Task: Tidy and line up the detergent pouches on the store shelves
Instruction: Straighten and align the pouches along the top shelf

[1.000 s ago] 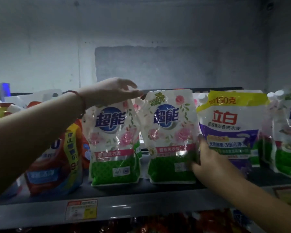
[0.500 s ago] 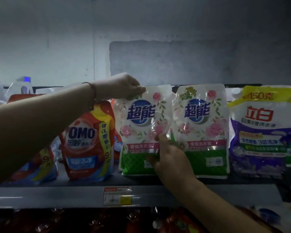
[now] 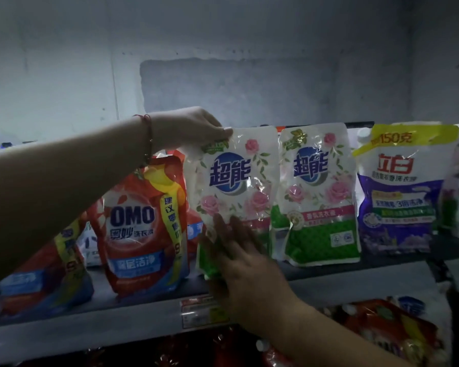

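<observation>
Two rose-printed pouches stood side by side on the shelf [image 3: 96, 311], and the left rose pouch [image 3: 233, 186] was the one I had in both hands. My left hand [image 3: 188, 128] pinched its top left corner between thumb and fingertips, holding it upright. My right hand [image 3: 239, 250] lay flat against its lower front, fingers straight and spread over the green band, pressing rather than gripping. Half a second before, that pouch had sat a little apart from its twin with my right hand lower on it; a second before, my right hand had been on the right rose pouch [image 3: 318, 194] instead. So I had finished with the right one and moved over to square up the left. Its right edge now overlapped or touched the twin; I could not tell which. It looked close to straight, though its bottom seemed slightly lifted off the shelf. Just to the left leaned the red OMO pouch [image 3: 141, 229], tilted, with more red pouches slumped behind and beside it. To the right of the twin stood the purple pouch [image 3: 400, 197], upright. I judged the red group would need straightening next.
</observation>
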Demonstrator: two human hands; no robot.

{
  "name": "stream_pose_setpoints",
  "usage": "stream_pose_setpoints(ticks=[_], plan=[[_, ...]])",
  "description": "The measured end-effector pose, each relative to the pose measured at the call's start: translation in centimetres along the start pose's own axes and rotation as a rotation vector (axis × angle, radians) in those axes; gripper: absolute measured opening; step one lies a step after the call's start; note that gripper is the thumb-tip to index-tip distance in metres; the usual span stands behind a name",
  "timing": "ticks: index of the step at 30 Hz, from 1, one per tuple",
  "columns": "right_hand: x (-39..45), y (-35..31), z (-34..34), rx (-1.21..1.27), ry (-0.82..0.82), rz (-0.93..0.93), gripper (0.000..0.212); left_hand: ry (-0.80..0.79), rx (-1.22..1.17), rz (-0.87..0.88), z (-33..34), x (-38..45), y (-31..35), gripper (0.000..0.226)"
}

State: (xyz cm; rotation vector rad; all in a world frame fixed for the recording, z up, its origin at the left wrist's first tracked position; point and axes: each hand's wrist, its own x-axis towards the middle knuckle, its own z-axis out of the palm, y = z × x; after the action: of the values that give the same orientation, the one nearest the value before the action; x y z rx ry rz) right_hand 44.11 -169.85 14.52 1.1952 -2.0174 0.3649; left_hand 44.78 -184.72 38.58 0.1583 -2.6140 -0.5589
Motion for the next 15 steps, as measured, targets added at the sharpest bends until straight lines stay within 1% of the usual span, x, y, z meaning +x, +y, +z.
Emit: stream_pose_setpoints(ticks=[1, 3, 5, 9, 11, 12, 14, 15], plan=[[0.1, 0.0, 0.8, 0.026, -0.026, -0.037, 0.067, -0.016, -0.004, 0.012, -0.2, -0.1, 0.1, 0.024], [0.0, 0.3, 1.8, 0.079, -0.045, -0.025, 0.064, -0.05, 0.011, 0.05, -0.5, -0.4, 0.4, 0.025], [-0.2, 0.2, 1.9, 0.088, -0.074, -0.011, 0.062, -0.031, 0.097, 0.125, -0.5, -0.6, 0.4, 0.028], [0.4, -0.1, 0.3, 0.136, -0.151, 0.016, 0.067, 0.132, 0.422, 0.386, 0.3, -1.3, 0.4, 0.029], [0.7, -0.1, -1.7, 0.24, -0.274, 0.093, 0.074, 0.232, 0.627, 0.485, 0.4, -2.2, 0.0, 0.034], [0.8, 0.1, -2.9, 0.286, -0.32, 0.136, 0.076, 0.272, 0.722, 0.53, 0.4, -2.8, -0.2, 0.04], [0.7, 0.6, -5.2, 0.378, -0.31, 0.203, 0.074, 0.331, 0.84, 0.59, 0.8, -4.4, -0.4, 0.051], [0.6, 1.2, -6.2, 0.387, -0.297, 0.222, 0.072, 0.347, 0.866, 0.592, 1.1, -5.3, -0.2, 0.055]])
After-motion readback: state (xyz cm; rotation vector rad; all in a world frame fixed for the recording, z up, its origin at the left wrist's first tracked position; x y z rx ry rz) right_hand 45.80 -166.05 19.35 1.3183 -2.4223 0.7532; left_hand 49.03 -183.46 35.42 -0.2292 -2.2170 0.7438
